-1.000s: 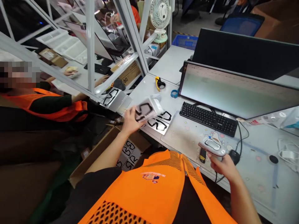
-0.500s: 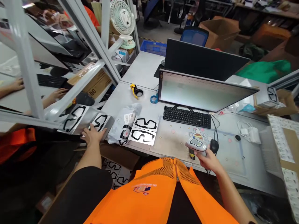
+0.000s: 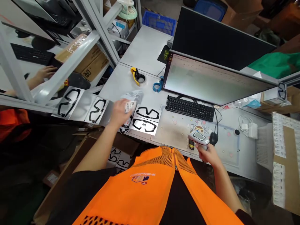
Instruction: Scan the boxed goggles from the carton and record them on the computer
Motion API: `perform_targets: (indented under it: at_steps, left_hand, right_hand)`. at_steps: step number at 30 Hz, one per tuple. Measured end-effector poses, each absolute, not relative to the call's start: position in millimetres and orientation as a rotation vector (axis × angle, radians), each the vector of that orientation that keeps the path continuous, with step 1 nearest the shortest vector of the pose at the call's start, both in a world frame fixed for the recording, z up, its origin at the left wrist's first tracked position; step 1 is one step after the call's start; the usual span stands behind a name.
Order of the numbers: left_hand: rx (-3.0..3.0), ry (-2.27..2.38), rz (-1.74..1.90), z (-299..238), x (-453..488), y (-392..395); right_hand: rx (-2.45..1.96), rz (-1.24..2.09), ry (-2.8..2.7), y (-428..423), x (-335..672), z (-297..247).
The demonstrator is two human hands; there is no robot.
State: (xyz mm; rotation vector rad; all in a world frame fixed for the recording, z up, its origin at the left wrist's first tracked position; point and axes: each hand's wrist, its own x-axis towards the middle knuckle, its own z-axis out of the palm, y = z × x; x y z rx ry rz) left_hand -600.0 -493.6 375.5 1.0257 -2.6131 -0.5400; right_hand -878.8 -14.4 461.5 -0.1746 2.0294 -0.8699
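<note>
My right hand (image 3: 207,153) is wrapped round the handle of a grey handheld barcode scanner (image 3: 198,137), held above the desk mat. Over a plastic mailing bag (image 3: 136,95) is my left hand (image 3: 119,113), smeared by motion. Its fingers are beside the bag's white barcode label (image 3: 130,107), and whether they grip the bag cannot be made out. Right of the bag lie white boxes printed with black goggle outlines (image 3: 145,120). Left of my hand, another such box (image 3: 97,109) stands by a further printed box (image 3: 68,101).
A keyboard (image 3: 189,107) and monitor (image 3: 217,78) stand behind the mat, with a mouse (image 3: 213,138) at its right. Yellow and blue tape dispensers (image 3: 137,76) lie farther back. A metal frame (image 3: 93,37) edges the left side; another person's hand (image 3: 45,72) is beyond it.
My left hand has moved right, from the printed box to the mailing bag. The scanner stays in my right hand. The view has tilted down.
</note>
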Motion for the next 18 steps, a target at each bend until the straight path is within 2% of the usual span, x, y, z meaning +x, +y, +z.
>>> perform_targets:
  at_steps: [3, 7, 12, 18]
  left_hand:
    - [0.656, -3.125, -0.663, 370.5, -667.0, -454.2]
    - [0.588, -3.577, -0.749, 347.6, -720.9, -443.2]
    - [0.699, -3.639, -0.622, 340.3, -750.0, -463.3]
    - [0.783, -3.59, -0.403, 356.6, -773.8, -465.3]
  right_hand:
    - [-0.252, -0.885, 2.01, -11.0, -883.6, 450.8]
    - [-0.323, -0.913, 1.989, 0.3, -889.5, 434.3]
    - [-0.37, -0.961, 1.98, 15.3, -890.6, 423.5]
    - [-0.375, -1.035, 1.933, 28.8, -896.8, 422.1]
